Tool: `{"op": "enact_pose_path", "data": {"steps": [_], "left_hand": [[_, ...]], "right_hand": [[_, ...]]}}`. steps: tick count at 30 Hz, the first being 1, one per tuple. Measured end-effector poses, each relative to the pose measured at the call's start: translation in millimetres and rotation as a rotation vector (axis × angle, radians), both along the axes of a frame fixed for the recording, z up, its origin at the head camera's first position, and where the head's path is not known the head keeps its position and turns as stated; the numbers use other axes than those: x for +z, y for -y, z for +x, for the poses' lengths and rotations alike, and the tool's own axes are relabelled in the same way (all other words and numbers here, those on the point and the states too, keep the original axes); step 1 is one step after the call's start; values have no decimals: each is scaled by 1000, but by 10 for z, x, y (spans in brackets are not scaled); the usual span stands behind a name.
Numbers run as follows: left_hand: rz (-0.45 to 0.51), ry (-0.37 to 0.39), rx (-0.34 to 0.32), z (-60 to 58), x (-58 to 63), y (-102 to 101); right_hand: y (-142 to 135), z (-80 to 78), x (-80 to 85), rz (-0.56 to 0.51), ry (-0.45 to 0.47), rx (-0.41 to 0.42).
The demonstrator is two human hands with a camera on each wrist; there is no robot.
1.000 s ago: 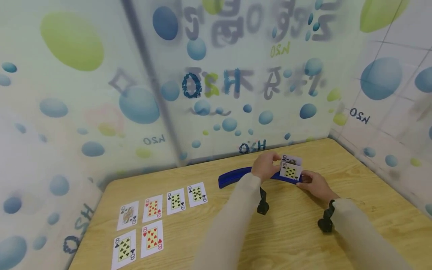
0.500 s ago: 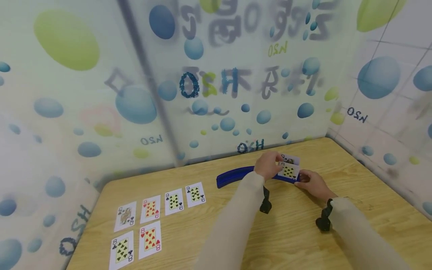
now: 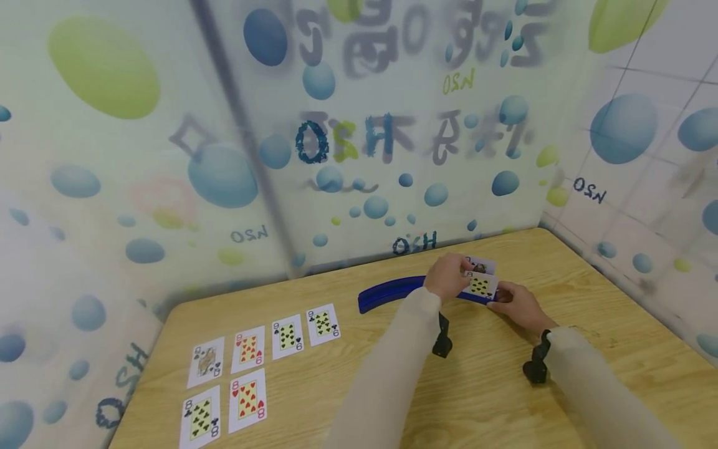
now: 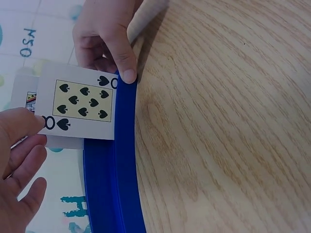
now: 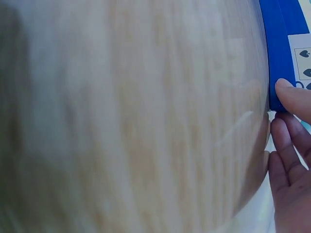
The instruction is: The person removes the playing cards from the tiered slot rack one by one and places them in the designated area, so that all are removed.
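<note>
In the head view, my left hand [image 3: 445,276] is at the right part of a curved blue card holder [image 3: 387,294]. Its thumb and fingers pinch the upper left corner of an eight of spades [image 4: 82,101], which stands in the holder's front. A face card [image 3: 483,266] stands behind it, partly hidden by the eight. At the holder's right end, my right hand [image 3: 523,305] grips the blue rim, thumb in front and fingers behind, as the right wrist view shows. The thumb lies right by the eight's lower corner.
Face up on the wooden table [image 3: 465,399] to the left lie a queen [image 3: 205,363], nine of hearts [image 3: 248,350], nine of spades [image 3: 287,337] and nine of clubs [image 3: 322,324]. Nearer are an eight of clubs [image 3: 201,419] and eight of hearts [image 3: 247,401]. A patterned curtain [image 3: 359,162] hangs behind.
My left hand has shifted slightly right, its thumb coming over the eight of spades' corner. The eight sits a little lower against the face card. My right hand keeps its hold on the card holder.
</note>
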State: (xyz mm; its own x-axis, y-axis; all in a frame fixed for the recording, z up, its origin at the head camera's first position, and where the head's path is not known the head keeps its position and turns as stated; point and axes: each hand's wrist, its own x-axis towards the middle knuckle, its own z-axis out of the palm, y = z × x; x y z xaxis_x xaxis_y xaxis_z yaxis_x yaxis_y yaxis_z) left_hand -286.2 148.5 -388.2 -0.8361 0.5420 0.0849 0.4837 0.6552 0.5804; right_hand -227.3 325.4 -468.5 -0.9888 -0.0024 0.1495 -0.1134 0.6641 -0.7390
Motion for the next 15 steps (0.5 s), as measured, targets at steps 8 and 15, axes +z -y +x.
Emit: {"op": "enact_pose_path", "data": {"steps": [8,15], "left_hand": [[15,-21,-14,37,-41,37],[82,-56,-30,67,-79,93]], "right_hand": [[-23,-8,-35,3,-11,-8],[-12,-12,-31,-9,0,-4]]}}
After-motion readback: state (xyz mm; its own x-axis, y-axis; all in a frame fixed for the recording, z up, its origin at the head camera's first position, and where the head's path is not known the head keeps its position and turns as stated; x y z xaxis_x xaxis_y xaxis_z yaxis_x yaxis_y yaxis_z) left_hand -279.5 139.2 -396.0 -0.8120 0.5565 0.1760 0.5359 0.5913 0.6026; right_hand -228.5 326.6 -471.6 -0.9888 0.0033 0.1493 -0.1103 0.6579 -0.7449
